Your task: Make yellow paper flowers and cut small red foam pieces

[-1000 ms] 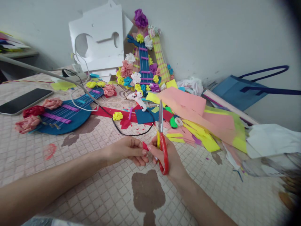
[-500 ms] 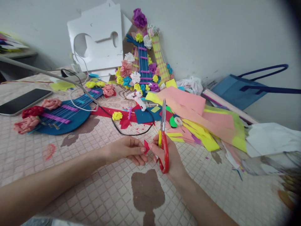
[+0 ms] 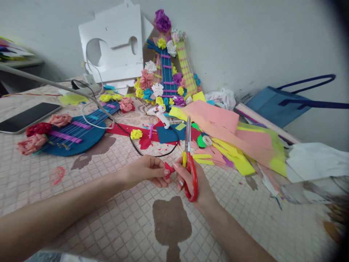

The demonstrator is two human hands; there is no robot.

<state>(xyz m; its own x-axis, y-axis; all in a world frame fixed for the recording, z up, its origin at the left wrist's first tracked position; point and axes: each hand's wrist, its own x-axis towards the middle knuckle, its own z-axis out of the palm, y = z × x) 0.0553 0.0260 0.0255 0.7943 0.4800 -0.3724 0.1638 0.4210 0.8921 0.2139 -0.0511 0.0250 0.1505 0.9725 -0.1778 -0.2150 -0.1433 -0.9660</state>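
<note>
Between my two hands is a small folded piece of red paper [image 3: 168, 169]. My left hand [image 3: 152, 170] pinches it between thumb and fingers. Scissors [image 3: 192, 178] with red handles rest in my right hand [image 3: 200, 182], their metal blades pointing up and away from me. My right thumb and fingertips come close to the right end of the red piece; whether they touch it I cannot tell. Beyond my hands lie red paper strips [image 3: 122, 133], a yellow paper flower [image 3: 136, 134] and a white glue gun [image 3: 160, 113].
A blue paper guitar [image 3: 79, 140] with pink and red flowers lies at left beside a phone [image 3: 29, 115]. Decorated guitars [image 3: 167, 74] lean on the wall. Pink sheets [image 3: 212, 116] and yellow strips [image 3: 234, 156] are heaped at right, near a blue bag [image 3: 275, 107]. A black cable [image 3: 133, 147] crosses the table.
The red paper has turned and shifted slightly left, and my left fingers have closed in around it. The scissors have tilted a little to the left in my right hand.
</note>
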